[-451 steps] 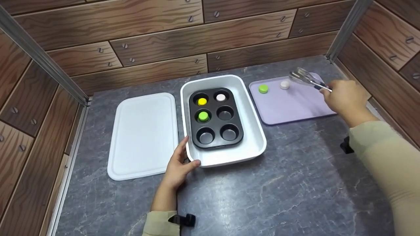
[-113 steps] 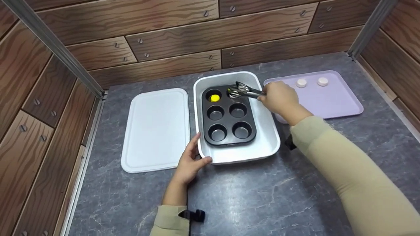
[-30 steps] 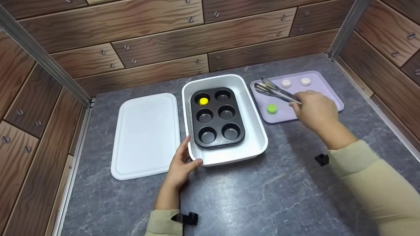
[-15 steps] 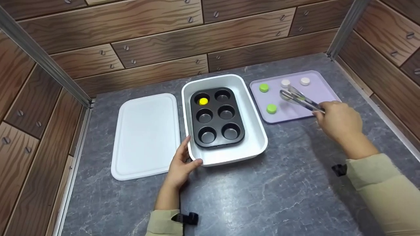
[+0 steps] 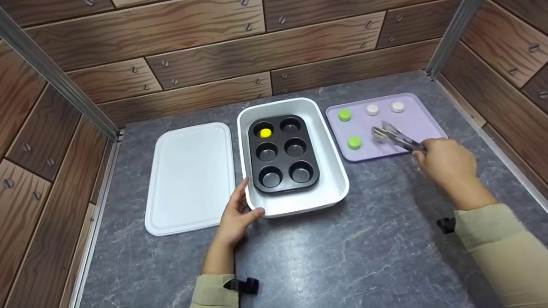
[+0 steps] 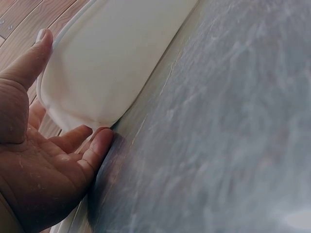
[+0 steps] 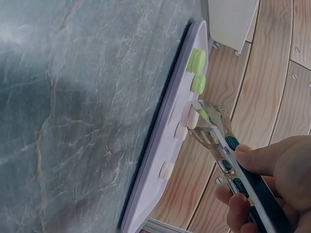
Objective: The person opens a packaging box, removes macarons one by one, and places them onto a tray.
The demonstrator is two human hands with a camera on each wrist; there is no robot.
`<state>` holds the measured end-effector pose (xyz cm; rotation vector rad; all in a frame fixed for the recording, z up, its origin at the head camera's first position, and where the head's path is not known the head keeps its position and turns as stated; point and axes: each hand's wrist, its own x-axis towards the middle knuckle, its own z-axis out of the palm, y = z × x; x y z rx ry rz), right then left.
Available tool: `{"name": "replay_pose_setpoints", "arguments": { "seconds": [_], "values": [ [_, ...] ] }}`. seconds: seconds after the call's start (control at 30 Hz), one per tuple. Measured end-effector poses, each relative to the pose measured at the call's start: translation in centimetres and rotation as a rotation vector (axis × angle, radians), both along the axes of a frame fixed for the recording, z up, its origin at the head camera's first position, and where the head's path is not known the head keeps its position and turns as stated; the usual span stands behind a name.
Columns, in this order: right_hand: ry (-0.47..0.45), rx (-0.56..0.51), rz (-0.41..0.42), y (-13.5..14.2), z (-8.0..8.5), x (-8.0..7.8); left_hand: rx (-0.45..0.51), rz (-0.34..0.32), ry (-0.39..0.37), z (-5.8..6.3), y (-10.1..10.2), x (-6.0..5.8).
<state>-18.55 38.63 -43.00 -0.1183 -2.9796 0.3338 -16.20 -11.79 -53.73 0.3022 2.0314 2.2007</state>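
My left hand rests at the near left corner of the white tub, thumb against its front rim and fingers along its side. A black six-cup muffin tin stands in the tub. One yellow round piece sits in its back left cup. My right hand holds metal tongs over the lilac tray. A whitish macaron-like piece is at the tongs' tips; whether they grip it, I cannot tell. On the tray lie green pieces and white pieces.
A flat white lid or board lies left of the tub. Wood-patterned walls enclose the back and sides of the grey marbled table.
The tongs have moved right and toward me over the tray, uncovering the green piece at its back left. Earlier white and green pieces left the tin. My left hand stays at the tub.
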Motion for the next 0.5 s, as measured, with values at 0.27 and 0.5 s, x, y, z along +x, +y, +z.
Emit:
{"name": "replay_pose_setpoints", "arguments": {
  "seconds": [0.27,0.5],
  "values": [
    [-0.064,-0.017,-0.040,0.58,-0.62,-0.02,-0.017,0.006,-0.019,0.17,0.02,0.06],
    [-0.097,-0.014,-0.044,0.79,-0.73,0.00,-0.023,0.004,-0.013,0.15,0.12,0.01]
  ]
}}
